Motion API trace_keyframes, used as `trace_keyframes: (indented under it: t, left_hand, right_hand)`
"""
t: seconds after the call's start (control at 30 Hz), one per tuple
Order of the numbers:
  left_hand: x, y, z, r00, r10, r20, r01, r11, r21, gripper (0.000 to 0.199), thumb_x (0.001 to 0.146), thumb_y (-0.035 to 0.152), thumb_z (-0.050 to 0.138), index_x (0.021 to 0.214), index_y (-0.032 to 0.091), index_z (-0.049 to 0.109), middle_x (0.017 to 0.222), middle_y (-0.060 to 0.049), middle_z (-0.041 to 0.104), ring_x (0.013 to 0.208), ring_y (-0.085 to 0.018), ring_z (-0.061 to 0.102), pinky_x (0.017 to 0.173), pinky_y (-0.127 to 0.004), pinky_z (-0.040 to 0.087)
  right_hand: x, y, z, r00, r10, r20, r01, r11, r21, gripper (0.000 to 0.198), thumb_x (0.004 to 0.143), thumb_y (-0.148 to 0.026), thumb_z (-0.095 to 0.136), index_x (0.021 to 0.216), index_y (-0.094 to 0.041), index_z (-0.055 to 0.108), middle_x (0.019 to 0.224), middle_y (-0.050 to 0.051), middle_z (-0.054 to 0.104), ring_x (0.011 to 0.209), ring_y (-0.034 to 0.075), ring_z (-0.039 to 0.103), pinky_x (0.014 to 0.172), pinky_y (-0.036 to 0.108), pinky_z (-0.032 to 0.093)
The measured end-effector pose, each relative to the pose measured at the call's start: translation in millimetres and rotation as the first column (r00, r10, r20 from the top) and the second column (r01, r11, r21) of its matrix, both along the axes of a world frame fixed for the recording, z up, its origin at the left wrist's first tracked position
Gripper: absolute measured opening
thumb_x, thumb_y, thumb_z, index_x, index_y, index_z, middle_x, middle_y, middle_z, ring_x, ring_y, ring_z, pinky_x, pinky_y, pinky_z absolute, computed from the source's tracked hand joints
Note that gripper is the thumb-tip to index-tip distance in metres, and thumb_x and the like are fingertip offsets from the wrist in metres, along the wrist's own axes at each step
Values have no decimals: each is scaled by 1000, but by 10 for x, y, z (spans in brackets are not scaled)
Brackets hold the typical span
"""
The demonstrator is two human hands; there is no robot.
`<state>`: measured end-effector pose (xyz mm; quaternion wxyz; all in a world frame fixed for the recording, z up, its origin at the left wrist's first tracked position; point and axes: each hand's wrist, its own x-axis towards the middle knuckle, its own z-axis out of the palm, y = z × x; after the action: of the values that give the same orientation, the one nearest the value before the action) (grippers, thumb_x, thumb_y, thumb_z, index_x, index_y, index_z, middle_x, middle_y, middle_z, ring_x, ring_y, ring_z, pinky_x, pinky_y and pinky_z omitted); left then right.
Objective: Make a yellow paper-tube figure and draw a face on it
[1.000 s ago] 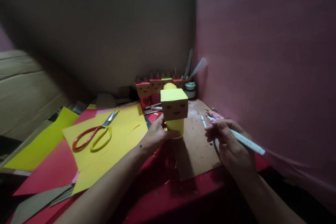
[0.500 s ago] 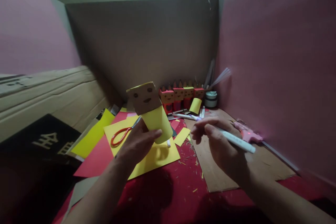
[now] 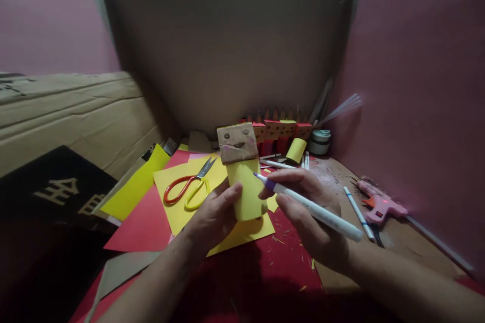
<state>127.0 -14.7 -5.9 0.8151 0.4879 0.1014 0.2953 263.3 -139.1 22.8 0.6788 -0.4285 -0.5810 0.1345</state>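
Observation:
My left hand (image 3: 217,214) is wrapped round the yellow paper body (image 3: 247,197) of a small paper figure. On top sits a brown cardboard box head (image 3: 238,145) with drawn eyes and mouth, facing me nearly upright. In my right hand (image 3: 316,227) is a white marker (image 3: 322,216), its purple tip uncapped and beside the upper right part of the yellow body. I cannot tell whether the tip touches the paper. Scissors (image 3: 199,177) with orange and yellow handles lie left of the figure on a yellow sheet (image 3: 162,177).
Several similar figures (image 3: 272,130) line the back. Before them is a yellow paper tube (image 3: 296,150), with a lidded jar (image 3: 320,142) alongside. To the right, a pink glue gun (image 3: 384,206) and another marker (image 3: 356,212) lie on cardboard. Red paper (image 3: 142,227) and a black box (image 3: 56,192) are left.
The figure has straightened from a tilt. My right hand has brought the marker to it, its purple tip now pointing at the yellow body. The camera view has shifted.

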Motion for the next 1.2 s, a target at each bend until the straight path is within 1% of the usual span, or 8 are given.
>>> trace_keyframes:
  t: [0.2,0.37,0.53,0.67,0.8,0.93,1.07,1.2]
  left_hand:
    - [116,-200,-22,999,-33,1,33,998,-44,48,79,58,81,102,16,73,96,-10,79,95,-29,75,87,-38,61]
    - [158,-284,-71,998,-38,-44,33,994,-106,49,91,61,68,113,18,73,106,-9,79,104,-24,74,95,-31,57]
    - [162,-312,-79,997,-78,9,79,989,-129,50,91,60,66,118,19,72,111,-10,79,109,-29,73,96,-39,57]
    - [130,-316,-83,996,-92,15,93,994,-64,52,82,36,80,129,19,67,116,-13,77,105,-34,73,86,-42,60]
    - [144,-342,-82,1000,16,4,-16,999,-32,62,76,24,84,134,21,64,115,-12,76,105,-32,72,83,-36,60]
    - [172,-365,-73,993,109,-54,-111,993,-45,54,74,25,86,125,19,69,104,-9,76,94,-26,71,81,-33,58]
    - [161,-372,-59,991,124,-50,-125,992,-23,36,71,29,87,104,18,75,95,-7,76,87,-24,70,77,-32,57]
    - [139,-395,-34,988,128,-91,-129,992,-5,24,74,33,83,88,14,80,91,-9,77,84,-25,69,78,-34,56]
  right_hand:
    - [-1,-108,-85,987,-97,131,94,995,31,14,92,-21,65,105,-28,66,81,1,71,66,16,66,56,28,52]
    - [23,-109,-175,986,-125,115,127,992,-14,7,94,-22,64,100,-26,64,77,0,66,56,12,57,49,25,45]
    - [41,-111,-220,988,-134,74,137,990,-38,10,94,-19,64,101,-25,62,71,-3,60,55,12,56,48,24,45]
    - [63,-126,-242,992,-105,70,107,994,-25,14,94,-17,63,105,-26,61,71,-4,60,55,12,56,49,23,46]
    - [70,-113,-208,992,-98,82,97,995,21,17,92,-14,61,104,-26,60,68,-6,59,52,10,53,48,20,45]
    - [36,-96,-162,987,-150,57,148,988,34,14,88,-15,62,97,-25,62,71,-5,63,51,9,52,46,20,44]
    - [17,-102,-195,987,-153,40,151,988,34,14,88,-16,63,97,-27,63,65,-7,58,49,8,50,45,19,43]
    - [17,-100,-256,990,-119,71,116,992,43,16,89,-17,63,100,-27,62,71,-5,61,52,10,53,49,21,47]
